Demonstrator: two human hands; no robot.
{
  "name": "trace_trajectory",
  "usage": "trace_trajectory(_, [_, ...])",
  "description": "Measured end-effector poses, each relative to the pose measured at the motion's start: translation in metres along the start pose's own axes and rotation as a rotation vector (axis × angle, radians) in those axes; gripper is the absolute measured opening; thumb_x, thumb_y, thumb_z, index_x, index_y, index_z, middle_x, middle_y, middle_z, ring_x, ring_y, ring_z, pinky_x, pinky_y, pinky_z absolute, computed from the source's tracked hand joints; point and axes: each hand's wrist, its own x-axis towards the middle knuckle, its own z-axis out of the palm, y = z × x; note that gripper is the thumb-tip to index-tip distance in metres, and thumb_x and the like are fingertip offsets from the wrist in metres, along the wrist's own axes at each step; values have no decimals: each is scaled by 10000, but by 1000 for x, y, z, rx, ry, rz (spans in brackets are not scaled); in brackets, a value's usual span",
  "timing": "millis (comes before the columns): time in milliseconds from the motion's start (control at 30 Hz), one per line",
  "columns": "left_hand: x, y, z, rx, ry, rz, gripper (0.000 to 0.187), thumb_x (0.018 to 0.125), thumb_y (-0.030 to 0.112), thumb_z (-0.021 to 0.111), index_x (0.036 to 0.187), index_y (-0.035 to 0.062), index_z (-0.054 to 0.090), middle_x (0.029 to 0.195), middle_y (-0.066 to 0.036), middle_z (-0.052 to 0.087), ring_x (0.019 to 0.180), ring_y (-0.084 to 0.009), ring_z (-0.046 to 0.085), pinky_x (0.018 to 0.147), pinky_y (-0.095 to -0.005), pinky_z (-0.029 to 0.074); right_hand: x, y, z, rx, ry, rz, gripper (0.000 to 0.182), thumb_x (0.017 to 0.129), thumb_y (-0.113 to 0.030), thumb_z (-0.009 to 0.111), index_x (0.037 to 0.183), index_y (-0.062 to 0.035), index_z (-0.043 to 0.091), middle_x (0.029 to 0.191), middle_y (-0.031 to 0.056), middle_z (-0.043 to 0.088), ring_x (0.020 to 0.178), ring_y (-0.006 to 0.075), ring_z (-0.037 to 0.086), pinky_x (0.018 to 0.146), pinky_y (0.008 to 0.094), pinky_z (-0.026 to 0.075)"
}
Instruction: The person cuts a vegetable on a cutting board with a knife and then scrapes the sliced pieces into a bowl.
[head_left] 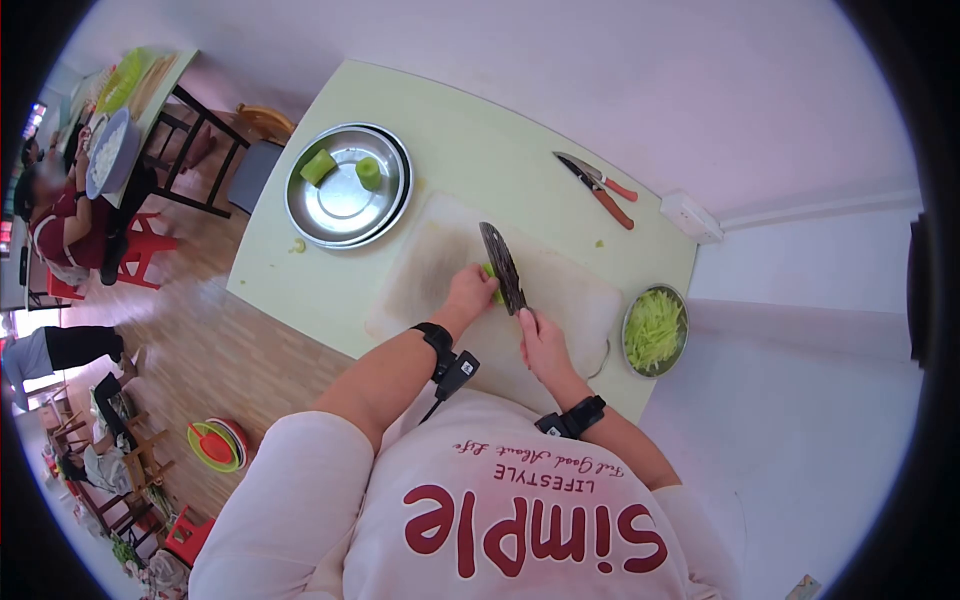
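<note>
On a white cutting board (577,285), my left hand (472,292) holds down a small piece of green vegetable (490,270), mostly hidden by the fingers and the blade. My right hand (543,345) grips the handle of a kitchen knife (502,262). Its dark, broad blade lies over the board, right beside the left fingertips and the green piece. Up and to the left of the board, a round metal tray (343,208) holds two green vegetable chunks (318,168). A bowl of green shreds (655,330) stands right of the board.
A pair of scissors (617,188) and a knife with an orange handle (608,205) lie at the table's far right. A white power socket (692,217) sits at the wall. To the left, a seated person (70,225) works at another table; stools and baskets (217,445) stand on the floor.
</note>
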Motion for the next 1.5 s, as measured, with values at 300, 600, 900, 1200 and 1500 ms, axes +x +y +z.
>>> trace_trajectory(300, [1,-1,3,-35,19,-26,208,831,185,621,742,13,544,599,-119,628,515,-205,646,514,-337,529,-3,10,8,-65,59,-42,381,995,-376,438,1063,-34,592,513,2,454,395,98,454,382,262,368])
trace_trajectory(600, [2,-9,4,16,30,39,189,833,160,610,747,10,534,594,-122,624,508,-213,643,495,-339,525,-8,-11,8,-108,75,34,429,973,-404,447,1009,-3,597,768,230,598,749,406,593,672,443,460])
trace_trajectory(900, [5,-7,4,-26,13,21,183,839,148,600,754,3,526,595,-128,620,510,-210,646,492,-337,527,-1,-14,7,-154,65,30,439,971,-409,441,1019,-4,605,808,250,613,797,425,603,704,457,468])
trace_trajectory(1200, [0,0,2,-46,6,4,181,834,148,595,761,-4,527,595,-130,621,512,-212,648,495,-337,529,2,-15,8,-142,73,15,442,970,-417,439,997,-6,598,795,251,604,790,427,598,701,457,466])
trace_trajectory(1500, [0,-10,-6,-4,-57,80,151,868,121,561,814,-16,529,654,-129,632,567,-208,657,557,-319,540,21,23,23,-116,61,7,422,968,-407,451,995,-13,599,800,252,604,787,426,595,695,462,461])
